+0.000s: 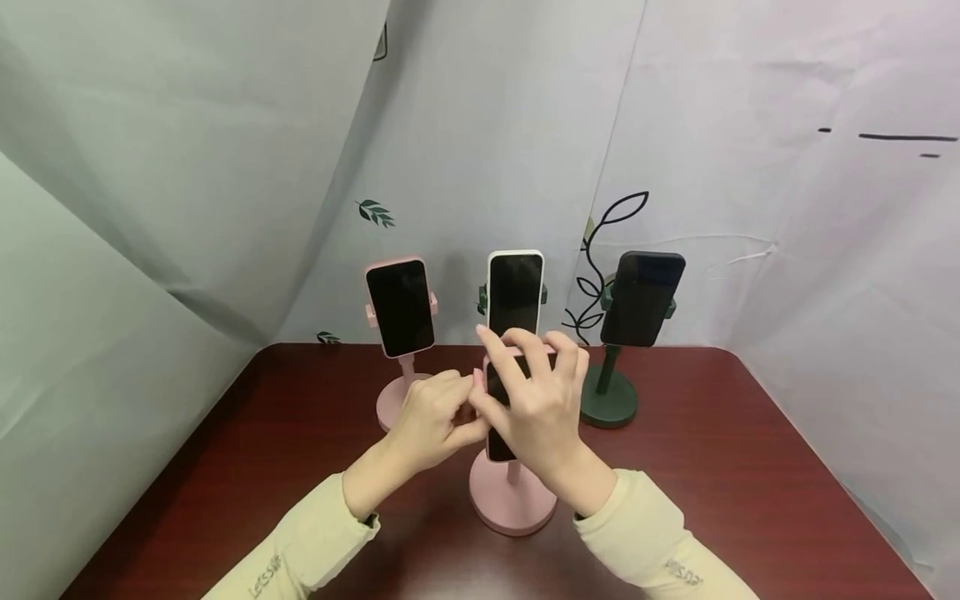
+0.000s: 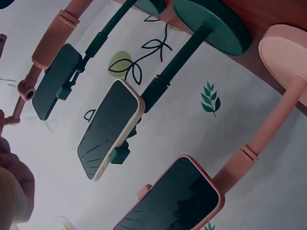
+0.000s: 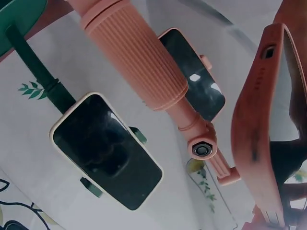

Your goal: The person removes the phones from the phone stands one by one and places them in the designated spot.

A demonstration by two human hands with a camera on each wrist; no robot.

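A phone in a pink case [image 1: 498,442] stands upright at the front pink phone stand [image 1: 512,504]. My right hand [image 1: 543,400] reaches across its screen with bent, spread fingers and grips it, the thumb at its left edge. At that same edge is my left hand [image 1: 435,417], fingers curled, meeting the right thumb beside the stand's clamp. In the right wrist view the cased phone [image 3: 254,124] shows edge-on beside the pink clamp [image 3: 229,177]. The left hand [image 2: 15,191] shows partly in the left wrist view near the clamp's end; its fingertips' exact contact is hidden.
Behind stand a pink-cased phone [image 1: 402,308] on a pink stand, a white-cased phone [image 1: 515,287] on a green stand, and a black phone [image 1: 643,298] on a green stand [image 1: 609,398]. The red-brown table [image 1: 300,467] meets pale fabric walls [image 1: 487,125] at the back.
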